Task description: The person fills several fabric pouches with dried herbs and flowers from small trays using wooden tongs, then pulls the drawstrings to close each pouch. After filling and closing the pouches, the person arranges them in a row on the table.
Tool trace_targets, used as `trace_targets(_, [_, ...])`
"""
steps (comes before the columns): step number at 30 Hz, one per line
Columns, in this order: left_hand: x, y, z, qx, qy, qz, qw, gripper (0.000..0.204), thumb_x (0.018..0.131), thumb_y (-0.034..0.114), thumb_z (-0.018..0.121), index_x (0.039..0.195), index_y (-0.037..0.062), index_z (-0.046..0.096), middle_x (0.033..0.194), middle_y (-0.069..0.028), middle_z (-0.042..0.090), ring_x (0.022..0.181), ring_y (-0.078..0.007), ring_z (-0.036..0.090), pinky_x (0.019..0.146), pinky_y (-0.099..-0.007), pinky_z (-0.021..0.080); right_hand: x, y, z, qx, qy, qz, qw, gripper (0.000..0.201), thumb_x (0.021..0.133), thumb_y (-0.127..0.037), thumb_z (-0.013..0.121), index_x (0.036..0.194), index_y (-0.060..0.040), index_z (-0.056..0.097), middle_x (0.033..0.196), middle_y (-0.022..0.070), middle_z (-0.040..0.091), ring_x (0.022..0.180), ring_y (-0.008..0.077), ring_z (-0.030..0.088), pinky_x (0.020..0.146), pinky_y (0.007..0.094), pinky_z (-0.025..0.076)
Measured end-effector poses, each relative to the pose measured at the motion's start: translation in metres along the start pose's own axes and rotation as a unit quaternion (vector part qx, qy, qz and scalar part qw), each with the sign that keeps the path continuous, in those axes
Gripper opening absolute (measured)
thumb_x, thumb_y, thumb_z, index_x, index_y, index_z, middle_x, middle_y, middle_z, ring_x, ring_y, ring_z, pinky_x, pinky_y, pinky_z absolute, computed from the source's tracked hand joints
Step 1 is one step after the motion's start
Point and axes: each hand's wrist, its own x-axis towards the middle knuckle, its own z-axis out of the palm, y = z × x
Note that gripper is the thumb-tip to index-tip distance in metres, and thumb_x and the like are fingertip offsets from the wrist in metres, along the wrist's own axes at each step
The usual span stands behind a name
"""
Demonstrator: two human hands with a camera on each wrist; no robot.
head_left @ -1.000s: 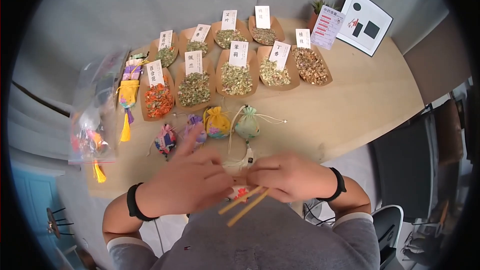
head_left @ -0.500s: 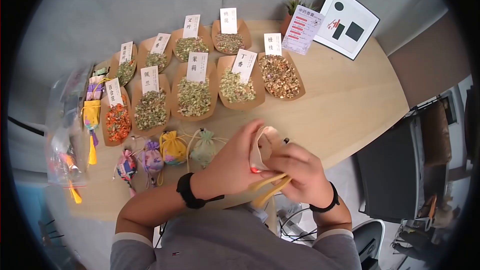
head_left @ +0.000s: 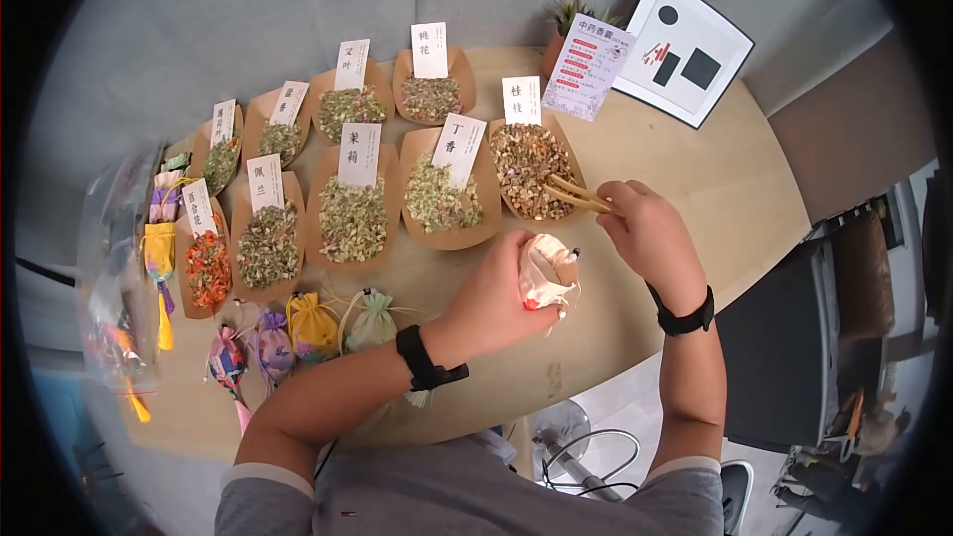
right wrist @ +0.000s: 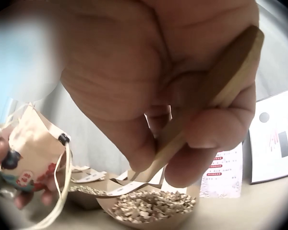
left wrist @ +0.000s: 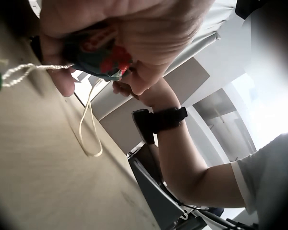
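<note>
My left hand grips a cream drawstring pouch with its mouth open upward; red and dark patterns on the pouch show in the right wrist view. My right hand pinches wooden tongs, whose tips touch the brown chopped pieces in the rightmost paper tray. In the right wrist view my thumb and fingers close round the tongs above the tray of pieces. A cream cord loop hangs below the pouch in the left wrist view.
Several labelled paper trays of dried herbs stand left of the tongs, such as the clove-side tray. Small pouches, one yellow, lie nearer me. A purple card, a plant and a frame stand at the back right.
My right hand has moved from beside the pouch out to the rightmost tray with the tongs. The pouch, now upright in my left hand, has come forward over the table. The head view has shifted.
</note>
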Motion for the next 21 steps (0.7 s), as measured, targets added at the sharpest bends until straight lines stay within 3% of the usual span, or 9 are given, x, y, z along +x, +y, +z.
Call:
trace_targets(1, [0.002, -0.002, 0.0, -0.001, -0.001, -0.001, 1.0, 0.081, 0.075, 0.016, 0.086, 0.138, -0.0041, 0.038, 0.129, -0.0205, 0.054, 0.122, -0.0303, 0.058, 0.1, -0.0402, 0.049, 0.002, -0.002, 0.001, -0.028, -0.013, 0.005, 1.0, 0.022, 0.086, -0.007, 0.07, 0.107, -0.0038, 0.066, 0.097, 0.0166, 0.068, 0.088, 0.0378, 0.067, 0.076, 0.0454, 0.054])
trace_targets(3, [0.007, -0.005, 0.001, 0.036, -0.005, -0.002, 0.999, 0.088, 0.076, 0.009, 0.085, 0.143, -0.0063, 0.03, 0.132, -0.0163, 0.052, 0.123, -0.0224, 0.058, 0.102, -0.0365, 0.05, 0.007, -0.002, 0.004, -0.056, -0.028, 0.012, 0.998, 0.022, 0.085, -0.007, 0.071, 0.106, -0.0043, 0.068, 0.097, 0.0153, 0.068, 0.088, 0.0368, 0.067, 0.076, 0.0453, 0.054])
trace_targets(11, [0.016, -0.011, 0.002, -0.062, -0.017, -0.046, 0.997, 0.088, 0.075, 0.009, 0.086, 0.141, -0.0045, 0.029, 0.131, -0.0143, 0.053, 0.121, -0.0196, 0.058, 0.101, -0.0363, 0.05, 0.02, 0.009, 0.022, -0.1, -0.025, -0.028, 0.994, 0.009, 0.084, -0.007, 0.069, 0.09, -0.0019, 0.065, 0.084, 0.0142, 0.063, 0.079, 0.036, 0.065, 0.069, 0.0466, 0.053])
trace_targets(13, [0.016, -0.009, 0.003, -0.079, -0.018, -0.056, 0.995, 0.088, 0.075, 0.009, 0.086, 0.141, -0.0042, 0.029, 0.13, -0.0139, 0.053, 0.12, -0.0192, 0.058, 0.1, -0.0364, 0.051, 0.022, 0.012, 0.024, -0.103, -0.029, -0.032, 0.994, 0.008, 0.084, -0.007, 0.068, 0.089, -0.0018, 0.065, 0.084, 0.014, 0.063, 0.078, 0.0362, 0.065, 0.068, 0.0465, 0.053])
trace_targets(15, [0.015, -0.007, 0.002, -0.05, -0.009, -0.017, 0.999, 0.088, 0.075, 0.01, 0.086, 0.141, -0.0038, 0.029, 0.129, -0.0133, 0.054, 0.118, -0.0187, 0.059, 0.098, -0.0366, 0.052, 0.022, 0.012, 0.024, -0.106, -0.035, -0.038, 0.993, 0.007, 0.084, -0.007, 0.068, 0.088, -0.0017, 0.066, 0.083, 0.0138, 0.063, 0.077, 0.0363, 0.065, 0.068, 0.0464, 0.052])
trace_targets(21, [0.015, -0.008, 0.001, -0.101, -0.011, -0.039, 0.994, 0.087, 0.076, 0.011, 0.085, 0.141, -0.0036, 0.029, 0.128, -0.0133, 0.055, 0.116, -0.0185, 0.059, 0.098, -0.0369, 0.052, 0.023, 0.007, 0.018, -0.092, -0.039, -0.032, 0.994, 0.008, 0.084, -0.007, 0.068, 0.091, -0.0038, 0.068, 0.085, 0.0134, 0.065, 0.078, 0.036, 0.065, 0.068, 0.0453, 0.052])
